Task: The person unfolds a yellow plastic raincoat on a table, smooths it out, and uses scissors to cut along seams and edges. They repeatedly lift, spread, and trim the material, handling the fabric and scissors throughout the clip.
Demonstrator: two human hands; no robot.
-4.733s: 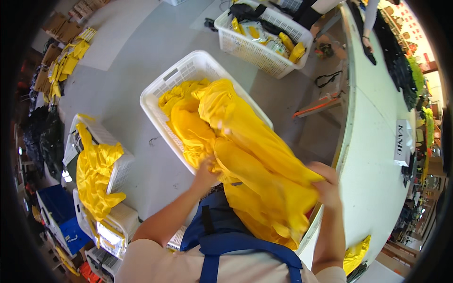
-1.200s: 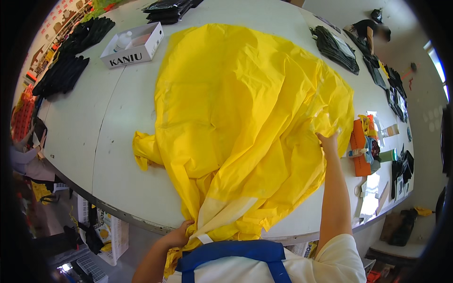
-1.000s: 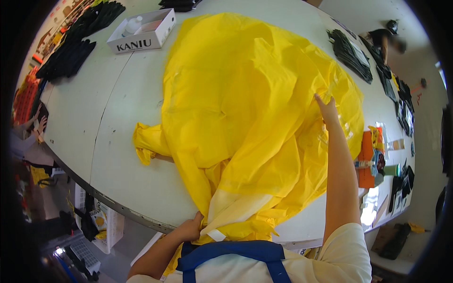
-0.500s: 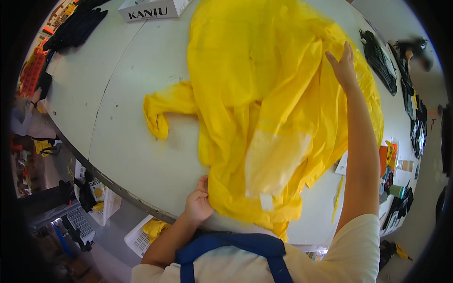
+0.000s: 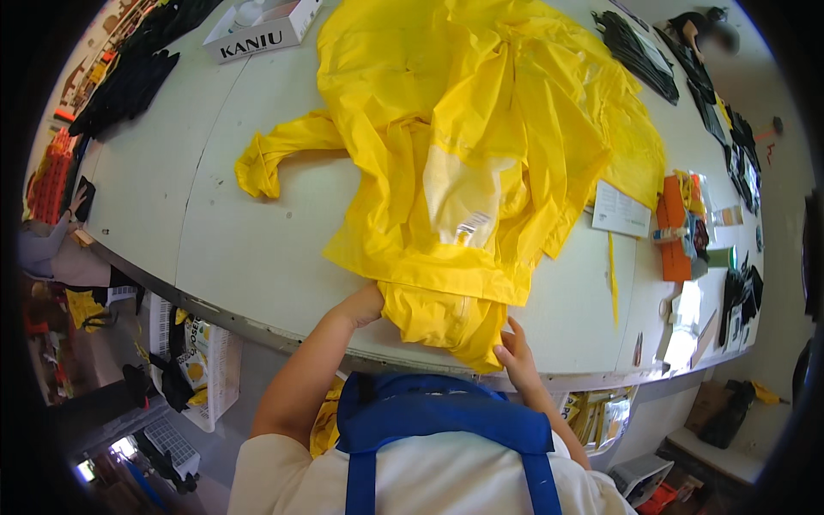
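Head view: a yellow raincoat (image 5: pixel 481 146) is spread over the white tabletop (image 5: pixel 249 249), its near end gripped at the table edge.

The left hand (image 5: pixel 362 305) is closed on the bunched hood end of the raincoat at its left side, fingers hidden in the fabric. The right hand (image 5: pixel 515 350) is pinched on the same bunched end at its lower right corner, thumb and fingers showing against the yellow. One sleeve (image 5: pixel 279 154) is seen trailing out to the left, lying flat on the tabletop. A white cardboard box (image 5: pixel 262 26) is seen at the far left, with black garments (image 5: pixel 129 81) beside it. A white paper sheet (image 5: pixel 620 210) and an orange object (image 5: pixel 672 240) lie just right of the raincoat.
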